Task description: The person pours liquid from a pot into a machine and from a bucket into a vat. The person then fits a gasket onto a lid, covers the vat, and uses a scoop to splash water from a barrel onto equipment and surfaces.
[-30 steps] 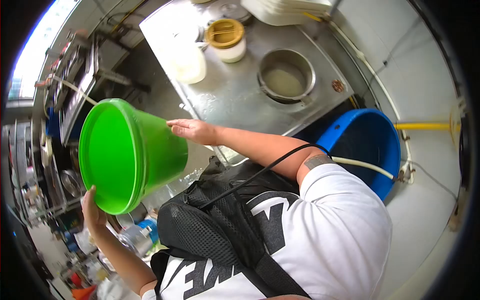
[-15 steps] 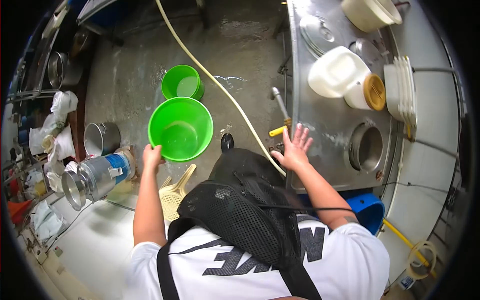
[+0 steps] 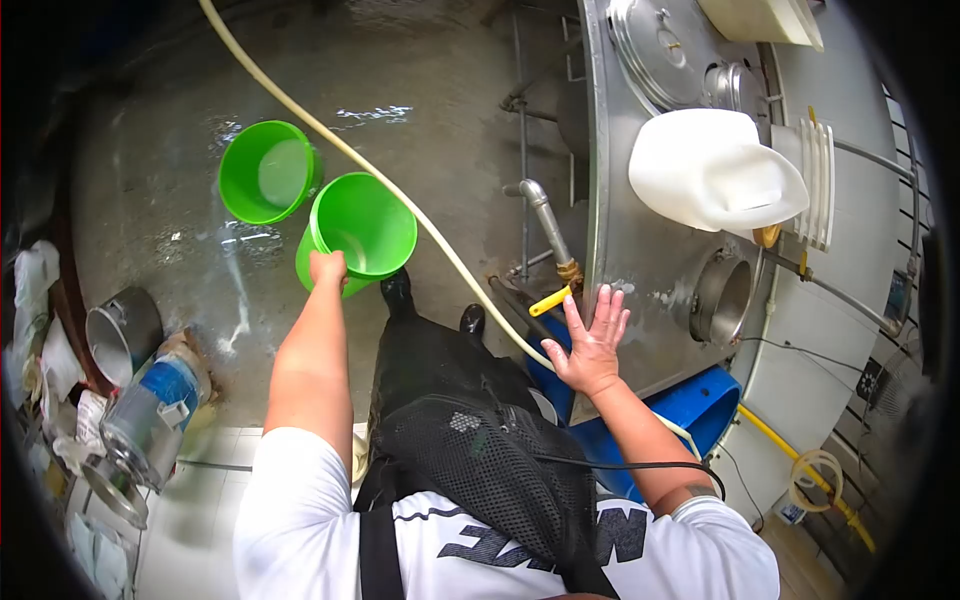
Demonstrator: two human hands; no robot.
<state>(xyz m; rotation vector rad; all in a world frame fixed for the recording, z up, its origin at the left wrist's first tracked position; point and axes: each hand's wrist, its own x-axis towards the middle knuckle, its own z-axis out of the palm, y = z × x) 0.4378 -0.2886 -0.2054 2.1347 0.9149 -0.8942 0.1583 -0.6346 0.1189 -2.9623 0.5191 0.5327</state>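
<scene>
My left hand (image 3: 328, 267) is closed on the rim of a green bucket (image 3: 375, 225), whose open top faces up toward me. Just left of it, a second green bucket (image 3: 267, 172) stands on the wet floor with some liquid or a pale patch at its bottom. My right hand (image 3: 590, 345) has its fingers spread at the edge of the metal table (image 3: 650, 330) and holds nothing. Near its fingertips is a yellow valve handle (image 3: 550, 301) on a metal pipe. A pale hose (image 3: 430, 228) runs between the bucket and that hand.
On the table are a white jug (image 3: 690, 170), a metal pot (image 3: 722, 297) and metal lids (image 3: 662, 50). A blue tub (image 3: 710, 405) sits below the table's near end. At the left stand a metal pot (image 3: 125, 335) and a metal canister (image 3: 150, 420).
The view has turned from the table toward the floor. My right hand has let go of the green bucket and spread at the table edge. My left hand has carried the bucket down beside the other one.
</scene>
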